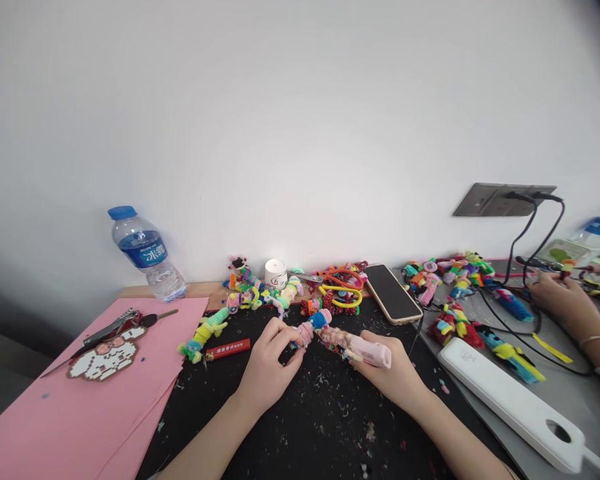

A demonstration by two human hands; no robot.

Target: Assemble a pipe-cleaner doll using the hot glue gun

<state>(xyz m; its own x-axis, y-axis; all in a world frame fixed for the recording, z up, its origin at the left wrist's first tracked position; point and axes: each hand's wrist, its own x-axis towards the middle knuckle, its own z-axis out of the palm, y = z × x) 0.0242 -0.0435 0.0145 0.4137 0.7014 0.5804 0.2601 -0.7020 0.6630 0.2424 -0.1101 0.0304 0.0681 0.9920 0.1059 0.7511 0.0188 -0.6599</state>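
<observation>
My left hand [273, 363] is closed in a pinch on a small pipe-cleaner figure [307, 332] with pink and blue coils. The figure's blue end [322, 318] points up and right, beyond my fingertips. My right hand [393, 377] is wrapped round a pale pink hand tool [373, 351]; tan and coloured fuzz covers its front part, and I cannot make out its exact kind. That fuzzy front end points left, close to the figure; whether they touch is unclear. Left of my left hand lies a red stick-shaped packet [229, 349], beside a yellow-green pipe-cleaner figure [207, 331].
Scissors [313, 277] with orange and yellow handles, a white paper cup [275, 273] and a phone [393, 293] sit by the wall. A water bottle [147, 253] leans left above pink paper [55, 407]. On the right are a white power strip [510, 403], cables and another person's hand [563, 300].
</observation>
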